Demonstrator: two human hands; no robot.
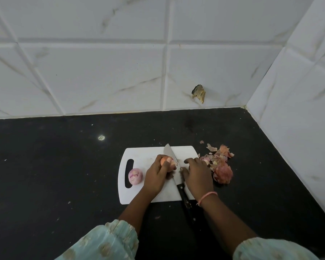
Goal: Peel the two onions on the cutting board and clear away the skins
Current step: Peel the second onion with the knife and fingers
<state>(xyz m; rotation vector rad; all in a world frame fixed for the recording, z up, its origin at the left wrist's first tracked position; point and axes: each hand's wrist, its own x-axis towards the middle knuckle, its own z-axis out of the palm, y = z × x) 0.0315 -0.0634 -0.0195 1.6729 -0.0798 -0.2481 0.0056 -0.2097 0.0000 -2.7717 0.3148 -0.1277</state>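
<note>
A white cutting board (148, 154) lies on the black counter. On its left side, beside the handle slot, sits a peeled pinkish onion (135, 176). My left hand (156, 177) is closed around a second onion (166, 161), orange-skinned, held over the middle of the board. A knife (170, 153) lies diagonally across the board, its black handle pointing toward me. My right hand (197, 175) rests palm down on the board's right side, just right of the blade, with nothing visibly gripped. A heap of onion skins (220, 166) lies on the counter by the board's right edge.
The black counter (64, 166) runs left and toward me. White tiled walls stand at the back and at the right, meeting in a corner (245, 106). A damaged spot (199, 92) marks the back wall. Small skin flakes are scattered on the counter.
</note>
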